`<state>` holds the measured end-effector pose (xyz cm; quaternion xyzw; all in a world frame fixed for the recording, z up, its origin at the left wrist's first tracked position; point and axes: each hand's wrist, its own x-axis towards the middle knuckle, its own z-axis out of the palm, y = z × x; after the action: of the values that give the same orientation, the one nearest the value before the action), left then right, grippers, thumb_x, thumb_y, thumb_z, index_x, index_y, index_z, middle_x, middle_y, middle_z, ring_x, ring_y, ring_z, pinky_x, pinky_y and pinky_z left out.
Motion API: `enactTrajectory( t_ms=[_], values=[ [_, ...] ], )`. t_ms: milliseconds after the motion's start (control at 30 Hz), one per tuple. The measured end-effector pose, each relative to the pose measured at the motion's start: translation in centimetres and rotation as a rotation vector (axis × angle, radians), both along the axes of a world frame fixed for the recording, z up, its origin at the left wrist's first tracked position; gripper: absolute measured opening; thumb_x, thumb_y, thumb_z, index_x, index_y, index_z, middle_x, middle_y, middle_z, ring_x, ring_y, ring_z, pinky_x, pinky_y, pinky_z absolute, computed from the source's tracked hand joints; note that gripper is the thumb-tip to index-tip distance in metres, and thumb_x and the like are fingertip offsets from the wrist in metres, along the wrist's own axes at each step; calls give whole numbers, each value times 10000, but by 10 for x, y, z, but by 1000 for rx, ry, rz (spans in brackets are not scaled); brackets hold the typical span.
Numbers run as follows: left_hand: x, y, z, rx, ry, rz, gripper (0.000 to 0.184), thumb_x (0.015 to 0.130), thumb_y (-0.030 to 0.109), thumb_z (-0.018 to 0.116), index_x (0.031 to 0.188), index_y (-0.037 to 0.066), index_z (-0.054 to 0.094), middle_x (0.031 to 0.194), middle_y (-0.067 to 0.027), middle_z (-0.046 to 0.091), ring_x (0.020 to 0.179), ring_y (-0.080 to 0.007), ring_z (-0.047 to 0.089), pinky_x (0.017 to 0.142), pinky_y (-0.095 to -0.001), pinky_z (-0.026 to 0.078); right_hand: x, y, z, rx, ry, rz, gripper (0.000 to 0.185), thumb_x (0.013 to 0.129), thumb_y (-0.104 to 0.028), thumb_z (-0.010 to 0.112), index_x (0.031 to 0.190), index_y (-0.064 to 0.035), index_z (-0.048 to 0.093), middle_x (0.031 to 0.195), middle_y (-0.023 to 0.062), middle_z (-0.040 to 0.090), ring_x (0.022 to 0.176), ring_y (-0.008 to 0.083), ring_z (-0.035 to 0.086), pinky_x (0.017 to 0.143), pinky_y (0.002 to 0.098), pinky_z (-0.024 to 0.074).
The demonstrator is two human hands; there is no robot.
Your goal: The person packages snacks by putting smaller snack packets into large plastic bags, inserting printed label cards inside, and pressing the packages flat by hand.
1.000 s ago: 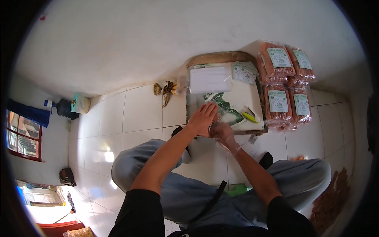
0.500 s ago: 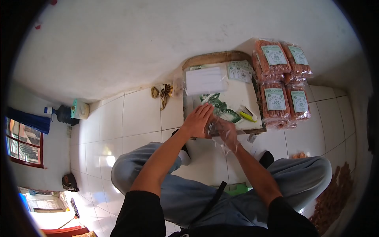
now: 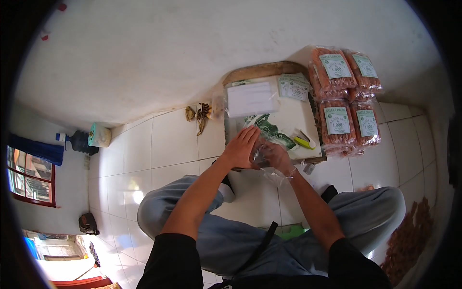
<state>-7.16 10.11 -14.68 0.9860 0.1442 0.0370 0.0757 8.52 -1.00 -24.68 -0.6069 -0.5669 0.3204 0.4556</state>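
Bag (image 3: 278,178) of clear plastic, between the two hands at the near edge of the desk (image 3: 305,118): it surrounds the right hand (image 3: 276,156), long axis seemingly along that hand. The left hand (image 3: 242,147) lies against the bag's left side, fingers straight and together; the right fingers blur beneath plastic. Whether either hand grips cannot be told. Upon the wood-rimmed desk: paper (image 3: 250,98), labels (image 3: 294,87), a stapler (image 3: 303,141) nearer the right hand. Right: stacked packs (image 3: 337,123). Around: tiled floor (image 3: 175,139), pale wall (image 3: 168,53).

Bag (image 3: 260,153) at table edge (image 3: 315,160) | stapler (image 3: 303,141) right of bag | packs (image 3: 338,123) further right (stacked)
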Motion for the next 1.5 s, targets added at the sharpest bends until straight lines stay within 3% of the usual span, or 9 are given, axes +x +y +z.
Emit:
enactTrajectory(
  t_ms=[233,433,567,633,1067,1233,1367,1433,1500],
  values=[
    [2,-2,3,32,34,-74,1309,508,720,773,1432,-69,286,1476,-191,354,1404,-324,288,1184,-432,194,-6,1,7,338,65,-168,188,828,-32,592,1015,-30,610,871,150,674,838,351,656,748,398,522],
    [4,-2,3,-5,-2,-78,1327,492,733,769,1427,-74,285,1465,-195,364,1394,-331,299,1182,-435,197,-17,4,19,196,272,-299,145,841,-70,606,979,-28,589,838,143,665,788,314,658,706,379,519],
    [3,1,2,-26,12,-33,1346,480,744,769,1431,-71,276,1461,-213,360,1393,-338,300,1181,-432,200,-7,-13,27,214,-10,-270,147,822,-88,653,956,-33,624,853,128,679,779,258,672,695,342,518],
    [4,2,2,-32,3,-40,1352,477,747,769,1433,-70,272,1460,-218,358,1392,-340,301,1181,-430,201,0,-22,44,-207,295,50,141,793,-141,705,872,-29,671,814,107,694,749,193,665,691,310,514],
    [10,3,-2,103,101,-22,1313,478,649,803,1427,-86,270,1467,-218,348,1395,-329,297,1185,-416,199,-31,-15,2,-270,763,137,75,777,-2,582,795,20,652,740,16,607,677,126,558,620,263,447],
    [9,0,3,78,93,-33,1274,508,632,798,1427,-78,275,1467,-213,348,1396,-320,296,1186,-409,200,-16,-18,19,-86,307,265,144,797,14,572,918,16,650,822,28,619,763,118,557,697,271,462],
    [9,-4,6,-11,50,13,1211,522,535,823,1427,-63,283,1449,-205,363,1381,-329,312,1172,-416,228,-16,-21,39,-290,309,162,248,811,15,555,1033,42,660,921,63,641,823,109,563,726,258,460],
    [9,-3,7,-29,23,2,1180,515,450,850,1425,-53,292,1435,-205,374,1368,-343,327,1158,-426,253,-23,-18,15,-199,717,318,387,848,-6,546,1228,40,604,1036,92,648,846,100,571,697,255,473],
    [7,-3,7,-22,43,4,1177,502,445,856,1422,-41,305,1413,-206,394,1343,-356,349,1138,-442,275,-19,-16,4,-191,534,350,432,862,-12,533,1291,38,552,1068,102,639,854,117,585,705,269,493]
  ],
)
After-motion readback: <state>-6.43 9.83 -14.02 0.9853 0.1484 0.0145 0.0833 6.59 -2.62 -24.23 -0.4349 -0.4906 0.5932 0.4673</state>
